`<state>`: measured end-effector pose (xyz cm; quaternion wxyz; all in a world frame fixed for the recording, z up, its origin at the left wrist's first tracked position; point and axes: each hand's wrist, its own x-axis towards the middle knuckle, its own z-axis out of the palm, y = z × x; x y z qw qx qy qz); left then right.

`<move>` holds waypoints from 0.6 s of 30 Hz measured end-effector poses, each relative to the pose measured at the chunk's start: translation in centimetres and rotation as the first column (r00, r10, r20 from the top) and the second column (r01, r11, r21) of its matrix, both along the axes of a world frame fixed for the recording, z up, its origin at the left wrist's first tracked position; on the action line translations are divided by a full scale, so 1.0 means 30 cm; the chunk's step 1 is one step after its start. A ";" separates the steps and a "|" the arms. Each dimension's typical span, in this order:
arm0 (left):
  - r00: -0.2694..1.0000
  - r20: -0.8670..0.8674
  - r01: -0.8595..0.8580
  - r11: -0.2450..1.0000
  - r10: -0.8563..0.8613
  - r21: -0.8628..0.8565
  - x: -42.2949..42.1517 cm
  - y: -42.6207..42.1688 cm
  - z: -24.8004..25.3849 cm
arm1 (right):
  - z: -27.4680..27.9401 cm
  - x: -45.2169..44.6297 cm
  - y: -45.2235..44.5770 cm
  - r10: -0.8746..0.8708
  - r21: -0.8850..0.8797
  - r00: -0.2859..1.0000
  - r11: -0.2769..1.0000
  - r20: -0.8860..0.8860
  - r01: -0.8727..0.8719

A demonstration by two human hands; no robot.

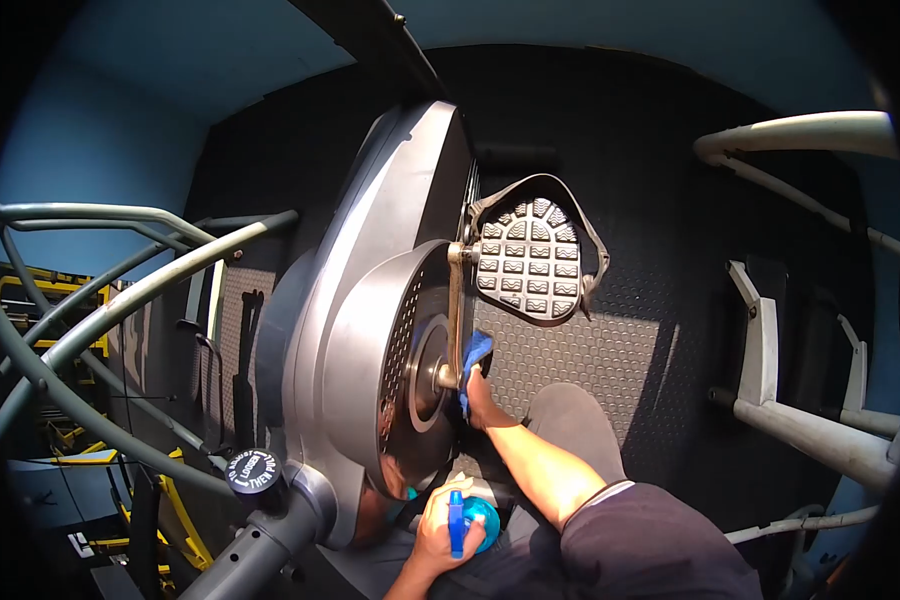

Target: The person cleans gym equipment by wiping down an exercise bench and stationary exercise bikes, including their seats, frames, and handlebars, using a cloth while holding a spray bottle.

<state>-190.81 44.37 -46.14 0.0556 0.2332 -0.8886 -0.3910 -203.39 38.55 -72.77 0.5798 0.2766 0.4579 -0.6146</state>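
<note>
Low in the head view, my left hand (pixel 434 528) is closed around a spray bottle (pixel 485 525) with a teal body and a blue trigger head. My right hand (pixel 482 402) reaches to the side of a grey exercise bike (pixel 355 330) and holds a blue cloth (pixel 477 350) by the crank arm (pixel 456 320). Whether the cloth touches the crank cannot be seen. Above that hand is a large grey pedal (pixel 528 262) with a treaded face and a strap (pixel 592 235). The fingertips of my right hand are partly hidden behind the cloth.
A seat-post knob (pixel 255 471) with printed lettering sits at the lower left of the bike. Tubular metal frames (pixel 120 290) stand on the left, and pale machine frames (pixel 805 430) on the right. Black rubber matting (pixel 640 290) covers the floor; my knee is close to the bike.
</note>
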 end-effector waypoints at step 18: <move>0.866 -0.347 -0.363 0.930 0.360 0.060 0.375 0.344 0.280 | 1.011 0.207 0.242 0.320 -0.631 0.929 0.763 0.187 -0.135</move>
